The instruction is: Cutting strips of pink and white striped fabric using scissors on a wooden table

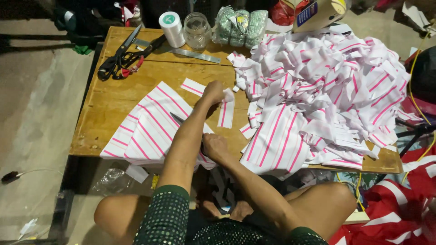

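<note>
My left hand (pixel 213 93) reaches forward over the wooden table (pixel 109 102) and pinches a narrow white strip with a pink stripe (pixel 225 111). A sheet of white fabric with pink stripes (pixel 147 129) lies under my left forearm. My right hand (pixel 214 146) rests on that sheet's near edge, closed on a pair of scissors. Only the dark blade tip (pixel 177 119) shows, to the left of my forearm. A second loose strip (pixel 193 86) lies just left of my left hand.
A big heap of cut striped strips (pixel 327 77) covers the table's right half. At the back are black scissors (pixel 120 61), a metal ruler (pixel 181 51), a thread spool (pixel 171 28), a glass jar (pixel 196 29), a plastic bag (pixel 238 25) and a sewing machine (pixel 318 13).
</note>
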